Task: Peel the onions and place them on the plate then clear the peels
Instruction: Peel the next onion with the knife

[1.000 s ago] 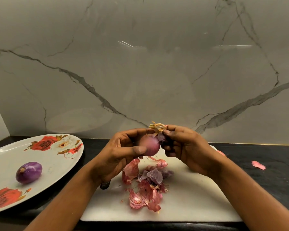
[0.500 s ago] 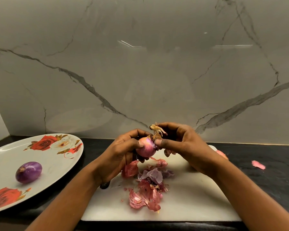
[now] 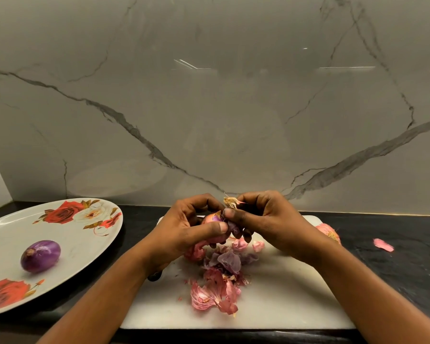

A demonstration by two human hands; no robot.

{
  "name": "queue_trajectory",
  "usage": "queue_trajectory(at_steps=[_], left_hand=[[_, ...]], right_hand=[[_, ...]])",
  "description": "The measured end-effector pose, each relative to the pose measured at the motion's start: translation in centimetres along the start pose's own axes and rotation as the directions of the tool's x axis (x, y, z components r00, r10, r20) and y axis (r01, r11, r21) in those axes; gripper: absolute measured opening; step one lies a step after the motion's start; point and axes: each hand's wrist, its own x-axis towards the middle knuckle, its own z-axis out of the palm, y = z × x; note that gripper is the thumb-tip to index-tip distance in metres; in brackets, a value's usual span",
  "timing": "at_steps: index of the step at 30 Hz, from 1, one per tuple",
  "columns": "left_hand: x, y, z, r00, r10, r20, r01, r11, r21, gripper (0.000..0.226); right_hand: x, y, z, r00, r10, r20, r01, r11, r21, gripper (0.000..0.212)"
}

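My left hand (image 3: 186, 232) grips a small red onion (image 3: 210, 218) above the white cutting board (image 3: 283, 299), thumb across its front. My right hand (image 3: 266, 219) pinches a strip of the onion's skin (image 3: 230, 202) at its dry top end, thumb pressed against the onion. Most of the onion is hidden by my fingers. A heap of pink and purple peels (image 3: 219, 276) lies on the board under my hands. One peeled purple onion (image 3: 40, 255) rests on the white rose-patterned plate (image 3: 90, 242) at the left.
The board lies on a dark counter (image 3: 395, 264) in front of a marble wall. A larger peel (image 3: 329, 232) sits at the board's right rear corner, and a loose pink peel (image 3: 382, 245) lies on the counter to the right. A small dark object (image 3: 155, 276) shows under my left wrist.
My hands have closed tighter round the onion and sunk slightly toward the board. My right thumb has shifted down onto the onion's skin, and my left thumb now covers more of it.
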Motion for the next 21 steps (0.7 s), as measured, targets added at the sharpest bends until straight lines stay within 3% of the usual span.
queue_trajectory(at_steps=[9,12,16,21], left_hand=[[0.0,0.1,0.2,0.999,0.05,0.001,-0.05,0.999,-0.007,0.018],[-0.2,-0.3,0.1,0.999,0.049,0.017,-0.049,0.998,0.027,0.016],[-0.3,-0.2,0.1,0.999,0.034,0.012,-0.035,0.997,0.075,0.019],[-0.1,-0.1,0.1,0.999,0.009,-0.033,-0.01,1.0,-0.026,0.022]], right_hand=[[0.0,-0.4,0.2,0.993,0.104,0.06,-0.116,0.959,0.257,0.018],[0.1,-0.6,-0.3,0.987,0.158,-0.017,-0.14,0.916,0.377,0.023],[0.1,-0.8,-1.3,0.991,0.111,-0.074,-0.081,0.942,0.325,0.023],[0.1,-0.8,-1.2,0.992,0.118,-0.039,-0.11,0.979,0.17,0.028]])
